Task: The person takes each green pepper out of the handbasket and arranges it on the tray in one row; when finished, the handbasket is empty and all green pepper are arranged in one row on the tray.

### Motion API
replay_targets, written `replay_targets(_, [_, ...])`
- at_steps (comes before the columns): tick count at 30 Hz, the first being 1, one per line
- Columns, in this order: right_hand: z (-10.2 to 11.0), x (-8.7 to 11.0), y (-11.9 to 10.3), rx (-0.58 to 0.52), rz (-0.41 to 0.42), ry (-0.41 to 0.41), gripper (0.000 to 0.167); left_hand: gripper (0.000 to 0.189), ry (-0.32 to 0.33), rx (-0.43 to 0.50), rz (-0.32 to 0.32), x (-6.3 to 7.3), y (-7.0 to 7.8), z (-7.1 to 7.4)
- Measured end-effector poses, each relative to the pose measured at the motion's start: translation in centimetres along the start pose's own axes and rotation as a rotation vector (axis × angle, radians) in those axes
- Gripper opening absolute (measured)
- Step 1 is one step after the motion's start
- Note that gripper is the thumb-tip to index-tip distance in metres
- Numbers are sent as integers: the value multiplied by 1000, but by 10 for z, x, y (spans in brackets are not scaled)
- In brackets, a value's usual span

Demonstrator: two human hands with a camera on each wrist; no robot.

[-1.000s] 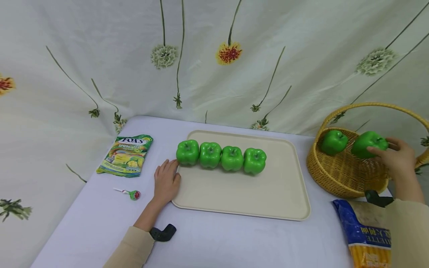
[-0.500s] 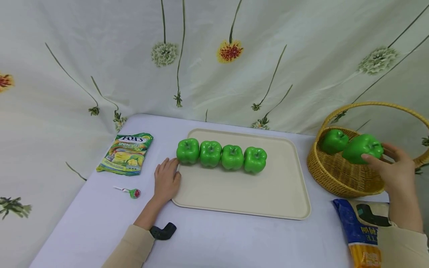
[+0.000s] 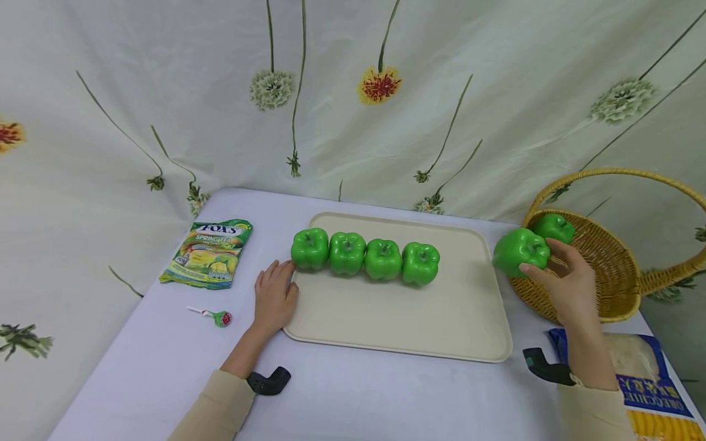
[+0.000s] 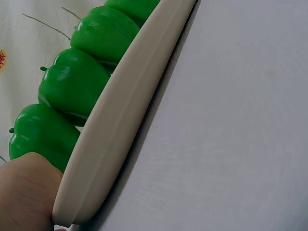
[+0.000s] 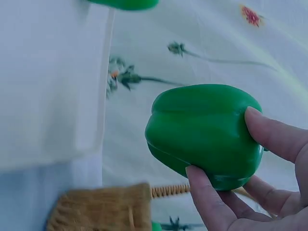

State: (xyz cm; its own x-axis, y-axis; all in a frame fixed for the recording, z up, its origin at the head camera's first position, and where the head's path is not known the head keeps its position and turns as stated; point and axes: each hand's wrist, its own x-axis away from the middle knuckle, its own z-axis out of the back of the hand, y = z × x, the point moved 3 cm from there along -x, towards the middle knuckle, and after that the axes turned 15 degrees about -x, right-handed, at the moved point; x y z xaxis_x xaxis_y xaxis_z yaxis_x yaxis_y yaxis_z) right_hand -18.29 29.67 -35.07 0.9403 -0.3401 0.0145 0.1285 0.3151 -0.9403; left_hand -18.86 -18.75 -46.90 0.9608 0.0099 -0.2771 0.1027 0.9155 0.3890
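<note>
My right hand (image 3: 569,283) grips a green bell pepper (image 3: 517,252) in the air, between the tray's right edge and the wicker basket (image 3: 612,269). In the right wrist view, thumb and fingers curl round that bell pepper (image 5: 204,132) near its stem end. Another green pepper (image 3: 556,227) lies in the basket, partly hidden behind the held one. Several green peppers (image 3: 383,260) stand in a row on the beige tray (image 3: 397,321). With fingers stretched out, my left hand (image 3: 274,300) rests at the tray's left edge, beside the leftmost pepper (image 4: 43,137).
A green candy bag (image 3: 208,254) and a lollipop (image 3: 212,315) lie left of the tray. At the lower right, a blue and yellow pasta bag (image 3: 653,392) is partly covered by the right forearm. The basket's tall handle (image 3: 618,171) arches above it.
My right hand has carried the pepper leftward out of the basket toward the tray's right edge. More of the basket and pasta bag now shows. My left hand stays put.
</note>
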Motion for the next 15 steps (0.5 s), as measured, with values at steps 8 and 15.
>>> replay_targets(8, [-42,7,-3,-54,177,-113,71,46,-2,5,2,1,0,-1])
replay_targets(15, [-64,10,-4,-77,214,-153,70,45,1,8,4,0,0,0])
